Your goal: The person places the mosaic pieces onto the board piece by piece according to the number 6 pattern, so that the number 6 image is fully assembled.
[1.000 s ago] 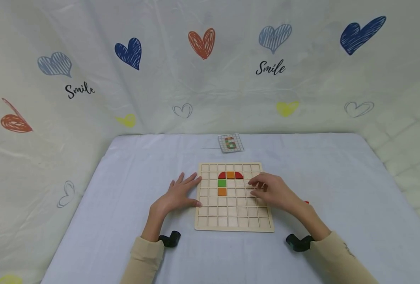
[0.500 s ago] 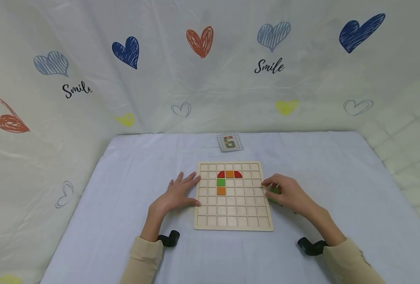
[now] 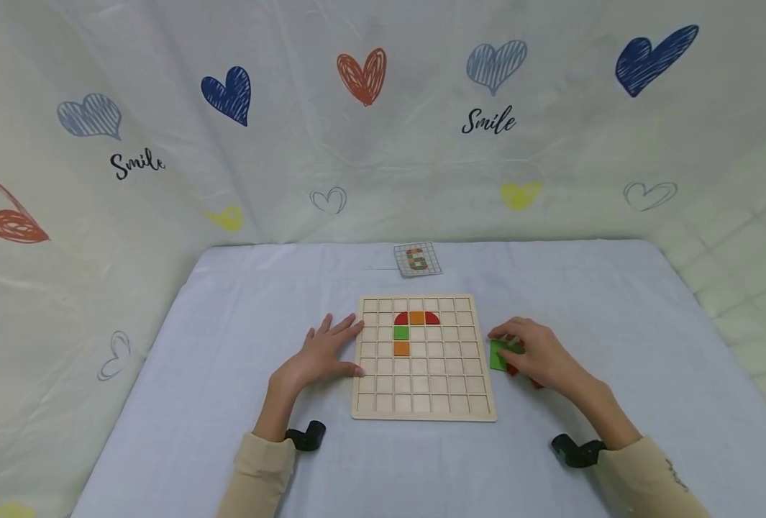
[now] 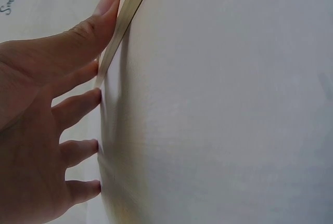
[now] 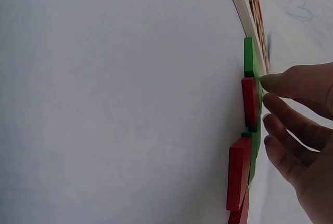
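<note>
My left hand (image 3: pixel 321 356) rests with spread fingers along the left edge of a wooden grid board (image 3: pixel 383 404), its thumb and fingertips touching the rim. In the board's upper cells sit two red rounded tiles (image 3: pixel 401 319), an orange square (image 3: pixel 417 318) between them, then a green square (image 3: pixel 400 333) and another orange square (image 3: pixel 401 349) below. Right of the board, my right hand (image 3: pixel 535 352) hovers over loose tiles, fingers bent and apart, thumb at a green tile (image 3: pixel 496 355). The right wrist view shows red tiles (image 5: pixel 250 102) and green tiles (image 5: pixel 248 56) beside the fingertips; no tile is clearly gripped.
A small pattern card (image 3: pixel 418 259) with a gridded coloured figure lies behind the board. White cloth (image 3: pixel 260 288) covers the table, and a curtain (image 3: pixel 421 151) printed with hearts hangs behind it. Black wrist cameras (image 3: pixel 577 451) sit on both wrists.
My right hand has moved right, from above the board's right side to the loose tiles, where more green and red now shows. The left hand stays at the board's edge.
</note>
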Tool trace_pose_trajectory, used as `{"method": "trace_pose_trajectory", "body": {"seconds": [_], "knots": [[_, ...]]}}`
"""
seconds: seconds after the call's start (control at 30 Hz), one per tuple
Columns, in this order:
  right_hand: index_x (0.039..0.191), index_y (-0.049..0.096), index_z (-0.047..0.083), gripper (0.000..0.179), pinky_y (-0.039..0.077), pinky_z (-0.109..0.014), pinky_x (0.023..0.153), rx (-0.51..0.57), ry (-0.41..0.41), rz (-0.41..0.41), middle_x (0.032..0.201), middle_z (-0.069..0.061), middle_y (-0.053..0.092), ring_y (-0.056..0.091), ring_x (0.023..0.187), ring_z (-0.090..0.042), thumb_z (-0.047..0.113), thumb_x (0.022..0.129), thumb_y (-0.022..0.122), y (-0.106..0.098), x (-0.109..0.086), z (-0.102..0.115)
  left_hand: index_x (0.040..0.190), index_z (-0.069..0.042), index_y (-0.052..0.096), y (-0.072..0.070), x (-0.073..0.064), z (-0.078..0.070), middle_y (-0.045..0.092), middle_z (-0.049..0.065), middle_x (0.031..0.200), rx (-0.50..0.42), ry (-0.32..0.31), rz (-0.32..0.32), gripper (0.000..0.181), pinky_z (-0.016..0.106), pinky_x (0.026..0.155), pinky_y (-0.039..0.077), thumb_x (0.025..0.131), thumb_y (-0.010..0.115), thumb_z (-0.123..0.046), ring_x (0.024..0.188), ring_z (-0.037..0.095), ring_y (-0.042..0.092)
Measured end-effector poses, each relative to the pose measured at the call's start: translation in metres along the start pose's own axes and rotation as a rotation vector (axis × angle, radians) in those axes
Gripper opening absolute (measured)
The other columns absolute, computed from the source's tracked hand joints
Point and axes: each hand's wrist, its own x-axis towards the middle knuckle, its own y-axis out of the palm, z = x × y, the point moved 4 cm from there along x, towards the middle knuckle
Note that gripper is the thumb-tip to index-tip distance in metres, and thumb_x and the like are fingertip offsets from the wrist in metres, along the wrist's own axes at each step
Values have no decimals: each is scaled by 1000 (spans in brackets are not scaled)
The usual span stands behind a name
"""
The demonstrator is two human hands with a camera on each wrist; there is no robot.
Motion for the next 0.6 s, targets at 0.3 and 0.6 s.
{"method": "trace_pose_trajectory", "body": {"seconds": [0.3, 0.6], "knots": [[109, 74, 5, 24, 57, -43, 81, 0, -18, 5, 105, -5, 74, 66, 96, -25, -1, 86, 79, -2, 0, -2, 162, -22, 35, 0, 0, 0, 21, 2, 172, -8, 1, 4, 92, 68, 125, 1, 85, 83, -38, 160, 39, -3], [111, 74, 3, 28, 58, -45, 82, -29, -23, 11, 103, -6, 72, 67, 94, -25, 1, 85, 81, 0, 0, -4, 162, -20, 36, 0, 0, 0, 22, 4, 172, -8, 5, -1, 92, 69, 124, 2, 85, 83, -37, 160, 41, -2]]}}
